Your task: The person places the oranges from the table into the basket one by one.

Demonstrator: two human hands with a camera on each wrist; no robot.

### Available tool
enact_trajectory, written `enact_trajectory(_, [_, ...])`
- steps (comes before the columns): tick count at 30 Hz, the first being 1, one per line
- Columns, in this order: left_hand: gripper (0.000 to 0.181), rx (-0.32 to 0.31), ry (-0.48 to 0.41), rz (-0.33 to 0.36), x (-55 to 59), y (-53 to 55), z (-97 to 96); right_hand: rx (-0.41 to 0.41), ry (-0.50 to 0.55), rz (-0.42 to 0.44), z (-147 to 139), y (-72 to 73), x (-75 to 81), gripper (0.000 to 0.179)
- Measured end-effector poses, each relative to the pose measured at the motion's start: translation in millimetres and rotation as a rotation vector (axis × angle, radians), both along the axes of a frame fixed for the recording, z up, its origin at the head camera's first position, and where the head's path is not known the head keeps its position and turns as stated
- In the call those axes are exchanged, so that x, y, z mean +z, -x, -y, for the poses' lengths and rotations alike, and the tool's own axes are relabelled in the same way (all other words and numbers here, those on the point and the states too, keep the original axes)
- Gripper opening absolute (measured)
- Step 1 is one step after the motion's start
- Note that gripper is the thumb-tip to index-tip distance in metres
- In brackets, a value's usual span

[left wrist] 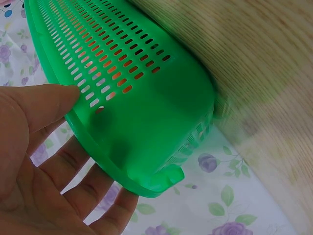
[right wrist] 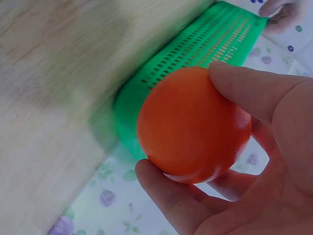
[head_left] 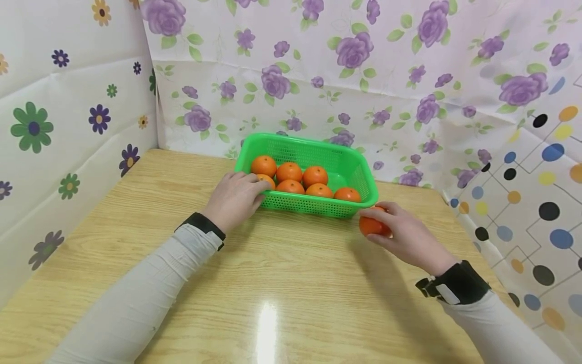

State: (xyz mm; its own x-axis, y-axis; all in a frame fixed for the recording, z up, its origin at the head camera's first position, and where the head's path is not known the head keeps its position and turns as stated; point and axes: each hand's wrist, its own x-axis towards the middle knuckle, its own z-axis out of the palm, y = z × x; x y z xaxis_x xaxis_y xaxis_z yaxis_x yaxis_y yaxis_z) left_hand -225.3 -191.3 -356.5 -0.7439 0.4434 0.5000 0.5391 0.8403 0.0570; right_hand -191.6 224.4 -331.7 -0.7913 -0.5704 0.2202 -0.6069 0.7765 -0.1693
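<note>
A green plastic basket (head_left: 313,201) with perforated walls stands on the table near the back. Inside it lie several oranges (head_left: 289,172) in two rows, mostly toward the left end. My left hand (head_left: 237,197) grips the basket's front left rim, thumb on the outer wall and fingers over the edge; the left wrist view shows the thumb (left wrist: 54,103) against the holes. At the basket's front right corner, my right hand (head_left: 406,235) holds a single orange (right wrist: 193,125) between thumb and fingers, outside the basket. In the right wrist view this orange covers part of the basket wall.
The wooden table (head_left: 282,263) stretches toward me from the basket. Behind it hangs a cloth with purple flowers (head_left: 277,81). Patterned sheets (head_left: 68,126) close off the left side, and a dotted one (head_left: 541,212) the right.
</note>
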Motion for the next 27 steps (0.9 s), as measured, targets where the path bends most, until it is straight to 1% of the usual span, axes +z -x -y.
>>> enact_trajectory(7, [0.024, 0.001, 0.001, 0.007, 1.4, 0.3, 0.0, 0.02, 0.013, 0.011, 6, -8.2, 18.2, 0.053])
enact_trajectory(14, [0.024, 0.003, 0.004, 0.013, 1.3, 0.3, 1.1, 0.027, 0.039, 0.012, 10, -10.0, 35.5, 0.051])
enact_trajectory(19, [0.024, 0.004, 0.008, 0.01, 1.0, 0.5, 1.1, 0.035, 0.036, -0.013, 13, -6.1, 42.6, 0.051])
enact_trajectory(24, [0.024, 0.006, 0.01, 0.012, 0.8, 0.7, 0.6, 0.05, 0.031, -0.023, 16, 1.6, 47.6, 0.05])
enact_trajectory(27, [0.024, 0.006, 0.011, 0.015, 0.3, 1.1, 0.4, 0.039, 0.021, -0.02, 18, 6.7, 50.4, 0.05])
